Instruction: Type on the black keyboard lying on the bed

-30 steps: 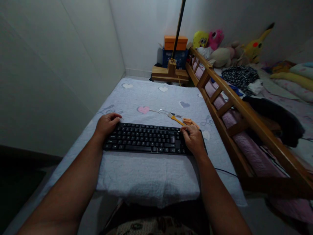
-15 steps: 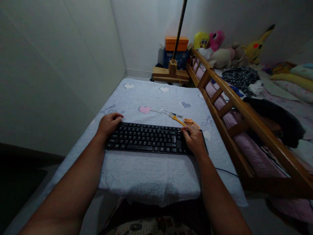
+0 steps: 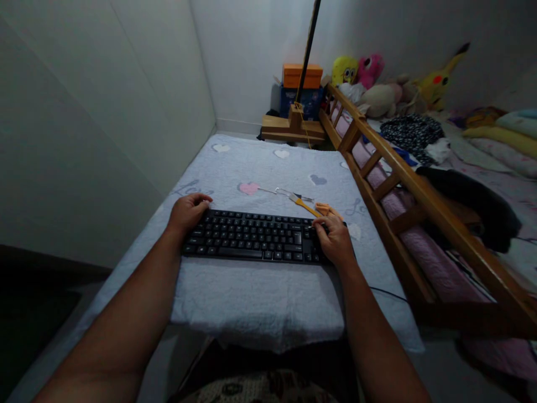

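A black keyboard (image 3: 247, 236) lies flat on the cloth-covered table, its keys facing up. My left hand (image 3: 188, 212) rests at its left end, thumb and fingers closed around the upper left corner. Over the number pad at the right end is my right hand (image 3: 333, 235), its thumb and index finger pinched together on something small and pale that I cannot make out. Just behind the keyboard lies a brush (image 3: 306, 207) with a yellow handle, beside an orange cloth (image 3: 327, 210). A thin metal wire tool (image 3: 282, 191) lies behind the brush.
The table's cloth (image 3: 251, 291) is pale with hearts. A cable (image 3: 388, 293) runs off to the right. Along the right side stands a wooden bed rail (image 3: 388, 151), with clothes and plush toys beyond it. Boxes (image 3: 302, 75) and a wooden stand (image 3: 293, 129) are behind the table.
My right hand has shifted very slightly over the number pad, fingers still pinched. My left hand and the keyboard look almost unmoved.
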The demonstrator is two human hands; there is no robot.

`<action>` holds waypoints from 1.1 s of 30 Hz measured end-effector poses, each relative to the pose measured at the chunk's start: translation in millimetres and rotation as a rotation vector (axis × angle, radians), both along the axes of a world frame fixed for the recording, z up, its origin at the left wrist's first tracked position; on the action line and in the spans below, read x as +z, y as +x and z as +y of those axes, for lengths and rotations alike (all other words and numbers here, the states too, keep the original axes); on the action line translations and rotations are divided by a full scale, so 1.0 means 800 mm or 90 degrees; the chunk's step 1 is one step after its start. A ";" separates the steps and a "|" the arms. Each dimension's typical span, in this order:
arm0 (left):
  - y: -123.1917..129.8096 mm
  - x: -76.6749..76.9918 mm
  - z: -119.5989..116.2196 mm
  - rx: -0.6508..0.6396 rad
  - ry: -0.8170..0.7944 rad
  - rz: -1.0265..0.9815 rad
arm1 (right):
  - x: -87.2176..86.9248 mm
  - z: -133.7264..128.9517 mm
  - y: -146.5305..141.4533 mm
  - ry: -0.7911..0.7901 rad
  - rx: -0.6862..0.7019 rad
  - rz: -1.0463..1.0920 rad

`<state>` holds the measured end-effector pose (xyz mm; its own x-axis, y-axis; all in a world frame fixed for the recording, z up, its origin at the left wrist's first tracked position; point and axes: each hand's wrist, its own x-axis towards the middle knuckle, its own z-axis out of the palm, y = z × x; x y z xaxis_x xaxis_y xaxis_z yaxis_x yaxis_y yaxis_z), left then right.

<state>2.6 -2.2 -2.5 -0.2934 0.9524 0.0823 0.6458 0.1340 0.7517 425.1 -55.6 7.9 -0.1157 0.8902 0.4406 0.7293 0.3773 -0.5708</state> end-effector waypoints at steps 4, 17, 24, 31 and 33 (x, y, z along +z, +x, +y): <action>0.000 0.000 0.000 -0.003 -0.003 0.005 | 0.000 -0.003 0.000 0.003 0.006 0.010; 0.000 -0.002 -0.002 -0.002 0.003 -0.011 | 0.002 0.003 -0.001 -0.018 -0.013 0.014; -0.002 -0.004 0.001 0.004 0.002 -0.012 | 0.000 0.004 0.002 -0.025 -0.025 0.021; -0.003 -0.005 0.002 -0.007 0.005 -0.002 | -0.001 0.006 0.002 -0.020 -0.034 0.023; -0.003 -0.006 0.002 -0.008 0.009 -0.004 | 0.000 0.006 0.004 -0.017 -0.041 0.024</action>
<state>-0.2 -0.5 -7.5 -0.2813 0.9550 0.0945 0.6432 0.1146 0.7571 427.9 -50.5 8.1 -0.0422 0.9065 0.4201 0.7294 0.3153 -0.6071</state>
